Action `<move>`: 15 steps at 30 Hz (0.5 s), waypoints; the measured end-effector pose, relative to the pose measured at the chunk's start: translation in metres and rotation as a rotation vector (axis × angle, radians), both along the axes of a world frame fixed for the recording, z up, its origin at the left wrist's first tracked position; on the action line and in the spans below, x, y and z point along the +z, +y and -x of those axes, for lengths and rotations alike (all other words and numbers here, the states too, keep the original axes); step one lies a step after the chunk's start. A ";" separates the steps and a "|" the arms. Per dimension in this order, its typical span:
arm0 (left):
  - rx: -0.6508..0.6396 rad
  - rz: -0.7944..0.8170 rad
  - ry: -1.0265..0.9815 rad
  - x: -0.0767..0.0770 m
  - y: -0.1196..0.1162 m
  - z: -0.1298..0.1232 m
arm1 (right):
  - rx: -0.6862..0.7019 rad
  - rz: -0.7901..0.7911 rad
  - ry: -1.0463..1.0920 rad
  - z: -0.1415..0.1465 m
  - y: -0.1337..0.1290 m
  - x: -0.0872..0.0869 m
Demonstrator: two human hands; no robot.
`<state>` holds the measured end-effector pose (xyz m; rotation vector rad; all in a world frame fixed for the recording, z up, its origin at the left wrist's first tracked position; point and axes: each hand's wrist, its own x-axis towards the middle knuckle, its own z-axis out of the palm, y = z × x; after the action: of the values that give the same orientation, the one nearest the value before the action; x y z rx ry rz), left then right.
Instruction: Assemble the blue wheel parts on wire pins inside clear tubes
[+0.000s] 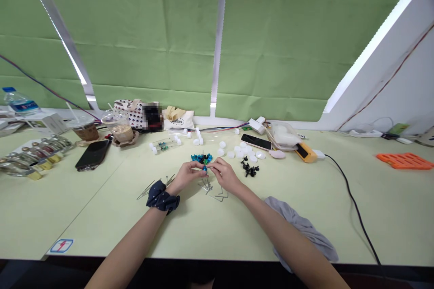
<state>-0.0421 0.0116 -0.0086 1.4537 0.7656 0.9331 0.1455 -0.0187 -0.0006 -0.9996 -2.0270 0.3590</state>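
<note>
My left hand [187,176] pinches a small blue and green part [205,168] with a thin metal rod standing up from it. Close against its other side, the fingertips of my right hand [226,175] are pressed together; what they hold is too small to make out. Just beyond the hands lies a cluster of blue plastic parts [195,158]. Several bent metal rods [221,196] lie on the table near my right hand, and long thin wires [146,189] rest beside my left wrist.
Black small parts [250,169] and white round caps [231,154] lie right of the hands. Clear tubes [172,142] lie behind. Phones [93,154], iced drinks [122,132] and a water bottle [21,103] stand left. A grey cloth [301,228], black cable [352,203] and orange tray [405,161] are right.
</note>
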 end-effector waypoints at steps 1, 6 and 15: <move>0.002 -0.007 0.003 0.000 0.000 0.000 | 0.000 -0.001 0.002 0.000 0.000 0.000; -0.001 -0.013 0.008 0.000 0.000 -0.001 | -0.002 -0.008 0.016 -0.002 0.001 0.001; -0.005 -0.031 0.038 0.001 -0.001 -0.001 | -0.050 -0.011 0.025 -0.001 0.003 -0.002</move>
<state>-0.0411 0.0105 -0.0073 1.5035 0.7779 0.9193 0.1468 -0.0159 -0.0022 -1.0327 -1.9760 0.3321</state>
